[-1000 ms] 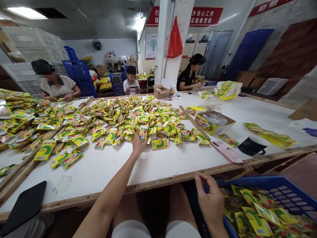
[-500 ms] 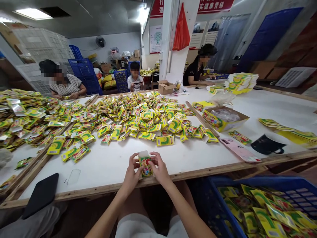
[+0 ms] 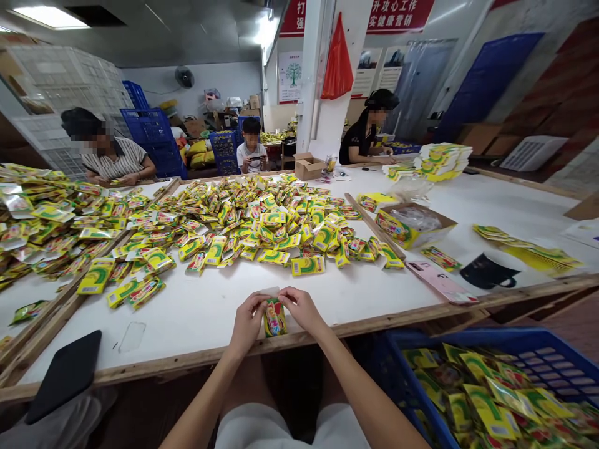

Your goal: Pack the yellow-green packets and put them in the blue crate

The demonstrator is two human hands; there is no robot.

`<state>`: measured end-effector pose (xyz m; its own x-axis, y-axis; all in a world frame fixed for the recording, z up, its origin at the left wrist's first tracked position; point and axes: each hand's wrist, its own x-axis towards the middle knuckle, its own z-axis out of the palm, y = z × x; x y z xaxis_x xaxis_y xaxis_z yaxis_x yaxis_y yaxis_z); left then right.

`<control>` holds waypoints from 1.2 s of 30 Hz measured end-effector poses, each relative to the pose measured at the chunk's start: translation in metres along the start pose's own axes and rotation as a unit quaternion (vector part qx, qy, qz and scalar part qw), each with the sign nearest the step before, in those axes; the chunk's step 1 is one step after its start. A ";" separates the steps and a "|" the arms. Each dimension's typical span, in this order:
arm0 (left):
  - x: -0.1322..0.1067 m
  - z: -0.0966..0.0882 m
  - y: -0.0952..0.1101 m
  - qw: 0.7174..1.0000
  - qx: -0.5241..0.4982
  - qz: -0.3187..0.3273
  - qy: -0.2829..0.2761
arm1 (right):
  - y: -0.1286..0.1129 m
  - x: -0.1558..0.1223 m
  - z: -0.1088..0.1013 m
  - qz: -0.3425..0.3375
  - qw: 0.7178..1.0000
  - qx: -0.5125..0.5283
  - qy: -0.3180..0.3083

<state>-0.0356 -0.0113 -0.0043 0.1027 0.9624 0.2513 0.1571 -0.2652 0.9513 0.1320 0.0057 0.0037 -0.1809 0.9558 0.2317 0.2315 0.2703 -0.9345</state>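
A small yellow-green printed carton (image 3: 274,318) stands near the table's front edge, its white top flap raised. My left hand (image 3: 250,315) pinches the upper left of the carton, fingers closed near the flap. At the upper right corner, my right hand (image 3: 299,307) is closed with thumb and fingertips on the flap's edge. Both hands hide the carton's sides. Beyond them lies a big heap of similar small cartons (image 3: 262,224), many with white flaps sticking up.
A pink phone (image 3: 440,282), a black mug (image 3: 489,272) and an open box with plastic bags (image 3: 412,226) lie to the right. A blue crate (image 3: 397,368) of yellow packets stands below. A dark tablet-like slab (image 3: 65,374) juts over the left edge. Co-workers sit across the table.
My fingers have moved from the carton's sides up to its top flap, both hands now pinching there. The whole view has shifted slightly.
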 end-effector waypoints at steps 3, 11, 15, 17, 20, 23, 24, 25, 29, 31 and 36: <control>-0.002 0.006 0.004 0.999 -0.038 -0.004 0.032 | 0.002 -0.001 0.004 -0.018 0.999 0.025 0.043; -0.012 0.007 0.014 0.999 -0.010 -0.003 0.036 | -0.010 -0.014 0.007 -0.072 0.997 -0.011 0.035; -0.007 0.008 0.015 0.998 -0.026 -0.026 0.054 | -0.014 -0.012 0.009 -0.059 0.997 -0.028 0.052; -0.002 0.008 0.014 0.997 -0.034 -0.036 0.058 | -0.013 -0.008 0.012 -0.040 0.997 -0.032 0.061; 0.003 0.008 0.012 0.996 -0.044 -0.044 0.064 | -0.011 -0.003 0.015 -0.012 0.996 -0.027 0.079; 0.001 0.007 0.008 0.995 -0.053 -0.050 0.061 | -0.008 -0.005 0.015 0.003 0.997 0.000 0.075; -0.001 0.007 0.007 0.995 -0.057 -0.052 0.057 | -0.006 -0.008 0.015 0.005 0.997 0.014 0.071; -0.004 0.006 0.005 0.995 -0.062 -0.053 0.053 | -0.005 -0.010 0.014 0.006 0.997 0.029 0.066; -0.013 0.006 0.001 0.996 -0.071 -0.051 0.034 | 0.000 -0.018 0.018 0.007 0.996 0.077 0.047; -0.015 0.009 0.001 0.996 -0.066 -0.047 0.031 | -0.001 -0.019 0.019 0.006 0.996 0.074 0.050; -0.011 0.013 0.003 1.000 0.006 -0.012 0.002 | -0.017 -0.041 -0.029 -0.028 0.983 -0.056 0.173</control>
<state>-0.0236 -0.0238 -0.0066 0.0943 0.9688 0.2292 0.1706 -0.2425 0.9550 0.1634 -0.0349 0.0177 0.1346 0.9161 0.3777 0.3384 0.3158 -0.8864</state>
